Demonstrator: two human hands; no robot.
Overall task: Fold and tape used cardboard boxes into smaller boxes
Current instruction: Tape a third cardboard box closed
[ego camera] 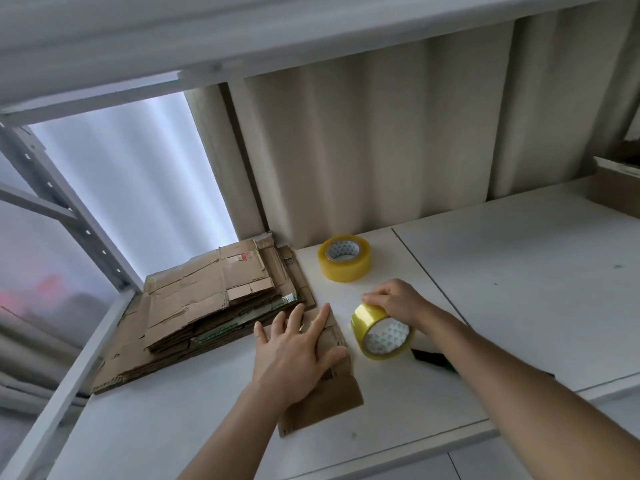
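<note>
Cardboard (322, 393) lies pinned under the flat, open left hand (298, 351); right hand (394, 303) grips the tape roll (382, 336). Easing pressure could let the fold spring open before taping.

Flattened brown cardboard piece (322, 393) flat on white tabletop (502, 289), near front edge, centre. Left hand (294, 344) pressed flat on top of it, fingers spread. Just right of it, yellow-tinted clear tape roll (381, 336) tilted on edge, gripped from above by right hand (394, 299). Dark tool (429, 358) on tabletop behind that roll, mostly hidden under right forearm. Second yellow-tinted tape roll (344, 258) lying flat farther back, near corrugated wall. Stack of flattened brown cardboard boxes (207, 306) at back left corner, touching the piece's far end.
</note>
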